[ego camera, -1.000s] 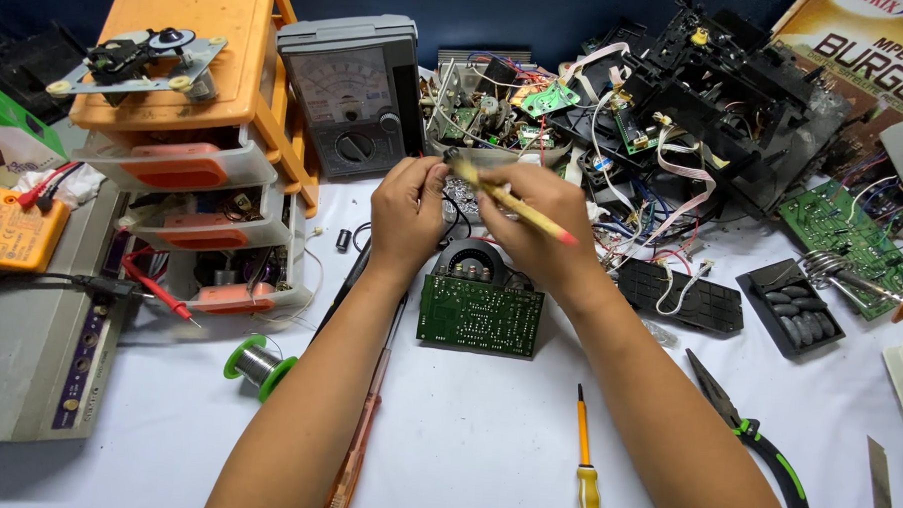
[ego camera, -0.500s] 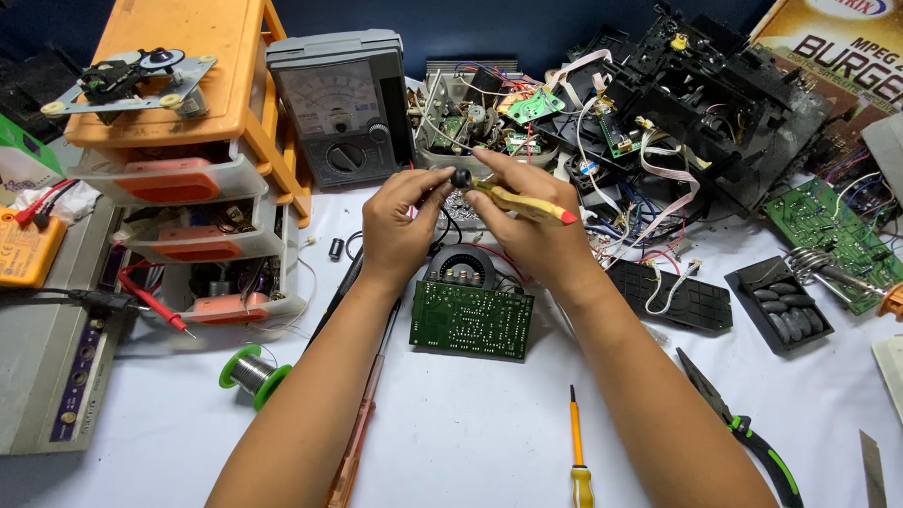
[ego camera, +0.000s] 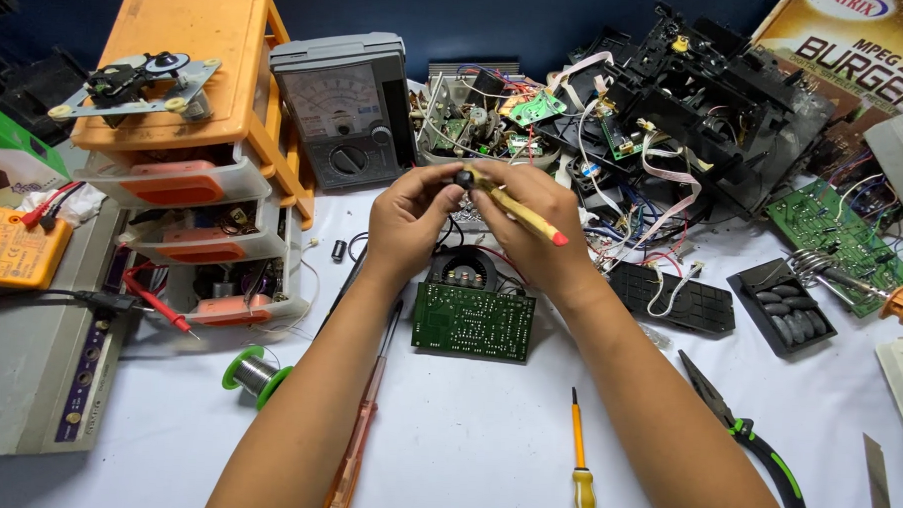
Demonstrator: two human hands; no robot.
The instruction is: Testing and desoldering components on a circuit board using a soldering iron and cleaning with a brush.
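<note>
My left hand [ego camera: 410, 221] pinches a small black part [ego camera: 463, 176]; my right hand [ego camera: 525, 219] grips a yellow tool [ego camera: 521, 212] against it, the green circuit board [ego camera: 473, 321] waiting untouched just below.

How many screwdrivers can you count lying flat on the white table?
2: a transparent orange screwdriver beside the left forearm, and a yellow screwdriver between the forearms. Others may hide in the clutter.

A small dark round part [ego camera: 464, 177] is pinched between the fingertips of both hands. A yellow pencil-like tool with a red end [ego camera: 521, 208] lies slanted across the right hand [ego camera: 532, 227], its red tip pointing down and outward.
</note>
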